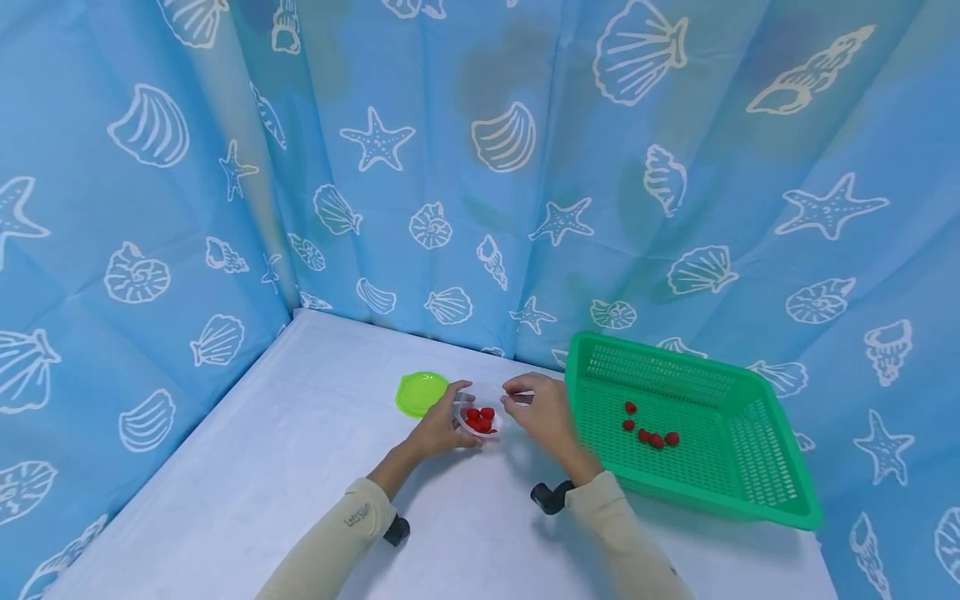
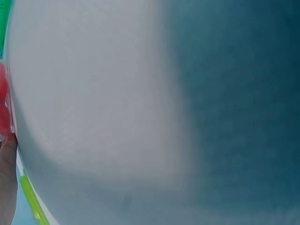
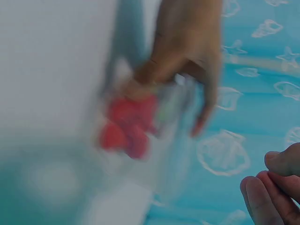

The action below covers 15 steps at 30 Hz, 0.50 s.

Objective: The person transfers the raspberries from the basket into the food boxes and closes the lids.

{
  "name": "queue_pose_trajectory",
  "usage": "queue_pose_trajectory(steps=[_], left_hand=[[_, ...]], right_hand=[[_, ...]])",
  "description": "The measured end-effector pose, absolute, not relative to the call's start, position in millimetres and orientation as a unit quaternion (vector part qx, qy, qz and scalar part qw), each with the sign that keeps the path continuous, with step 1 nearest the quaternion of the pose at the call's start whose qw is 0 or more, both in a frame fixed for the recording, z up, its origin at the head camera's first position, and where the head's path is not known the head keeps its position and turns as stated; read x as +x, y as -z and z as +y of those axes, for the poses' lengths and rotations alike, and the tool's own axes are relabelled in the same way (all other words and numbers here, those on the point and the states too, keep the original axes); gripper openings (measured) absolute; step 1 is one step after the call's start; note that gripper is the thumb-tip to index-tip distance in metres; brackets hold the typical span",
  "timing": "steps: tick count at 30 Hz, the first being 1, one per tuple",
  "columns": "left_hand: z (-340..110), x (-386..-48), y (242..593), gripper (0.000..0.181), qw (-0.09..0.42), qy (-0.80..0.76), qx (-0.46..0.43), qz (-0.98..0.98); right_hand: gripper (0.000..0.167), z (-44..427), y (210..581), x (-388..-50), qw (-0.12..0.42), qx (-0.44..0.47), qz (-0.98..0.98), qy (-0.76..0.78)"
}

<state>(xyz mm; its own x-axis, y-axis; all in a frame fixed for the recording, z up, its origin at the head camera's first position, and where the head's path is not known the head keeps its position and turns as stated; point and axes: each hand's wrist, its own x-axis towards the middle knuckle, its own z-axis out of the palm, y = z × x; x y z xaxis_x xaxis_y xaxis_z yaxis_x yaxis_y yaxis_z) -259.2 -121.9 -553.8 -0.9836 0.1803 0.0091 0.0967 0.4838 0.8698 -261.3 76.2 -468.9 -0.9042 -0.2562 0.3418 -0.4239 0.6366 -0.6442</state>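
Observation:
My left hand (image 1: 437, 425) grips a clear plastic container (image 1: 480, 432) from its left side, fingers and thumb around it. The container is tilted toward me, with several small red berries (image 1: 480, 419) inside. They look blurred in the right wrist view. Just right of the rim is my right hand (image 1: 542, 408). Its thumb and fingers (image 3: 258, 197) are bent close together, and nothing shows between them. Only a strip of berries (image 2: 3, 117) and part of my left hand (image 2: 7, 178) appear at the left wrist view's edge.
A lime-green lid (image 1: 422, 394) lies on the white-covered table (image 1: 315, 433), behind my left hand. On the right stands a green plastic basket (image 1: 693, 492) with several red berries (image 1: 656, 440) on its floor. A blue shell-patterned curtain (image 1: 420, 183) hangs behind the table.

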Motion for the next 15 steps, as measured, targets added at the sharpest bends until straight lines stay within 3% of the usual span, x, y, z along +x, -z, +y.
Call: queue_pose_trajectory(steps=[9, 15], left_hand=[[-124, -260, 555, 0.101, 0.049, -0.504, 0.084, 0.858], [-123, -260, 555, 0.101, 0.046, -0.498, 0.08, 0.862]], right_hand=[[0.014, 146, 411, -279, 0.115, 0.216, -0.88, -0.406], [0.018, 216, 406, -301, 0.086, 0.198, -0.916, -0.338]])
